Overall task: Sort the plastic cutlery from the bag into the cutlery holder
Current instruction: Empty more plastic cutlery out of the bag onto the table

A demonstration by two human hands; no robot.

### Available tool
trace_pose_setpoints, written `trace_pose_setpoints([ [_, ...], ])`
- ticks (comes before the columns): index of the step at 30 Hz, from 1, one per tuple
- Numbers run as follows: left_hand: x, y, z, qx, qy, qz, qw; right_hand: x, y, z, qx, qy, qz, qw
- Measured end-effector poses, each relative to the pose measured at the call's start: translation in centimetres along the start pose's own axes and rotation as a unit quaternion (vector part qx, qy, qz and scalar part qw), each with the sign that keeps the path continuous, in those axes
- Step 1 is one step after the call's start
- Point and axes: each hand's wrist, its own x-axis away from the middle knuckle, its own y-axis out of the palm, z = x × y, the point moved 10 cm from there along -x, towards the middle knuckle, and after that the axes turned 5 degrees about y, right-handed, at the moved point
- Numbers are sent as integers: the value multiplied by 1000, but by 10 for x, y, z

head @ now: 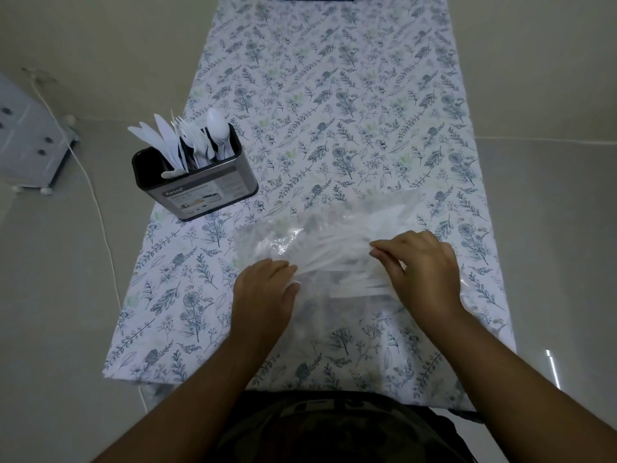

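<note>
Both hands, left (267,289) and right (424,265), grip the clear plastic bag (334,235) of white plastic cutlery (337,269) on the floral-clothed table (334,95); dark metal cutlery holder (200,185) stands far-left

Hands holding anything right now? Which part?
Both hands are on the clear plastic bag of white cutlery. The left hand lies on its near-left part, the right hand on its right side, fingers curled; whether either really grips cannot be told.

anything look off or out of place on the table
One thing: the cutlery holder sits at the table's left edge, its corner overhanging the tablecloth, so a knock might tip it. No spills or damage show; both hands rest on the bag.
</note>
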Motion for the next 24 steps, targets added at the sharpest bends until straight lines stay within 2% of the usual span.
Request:
trace_pose_setpoints([
  [9,24,6,-11,17,-7,-7,1000,15,-24,-34,6,-52,27,998],
  [16,25,-11,-15,53,-10,32,998,25,-3,-11,17,18,-39,999],
  [20,25,-17,-19,94,-13,70,993,21,2,-16,14,29,-35,999],
  [24,25,-22,-23,123,-18,93,988,16,25,-28,35,15,-71,997],
])
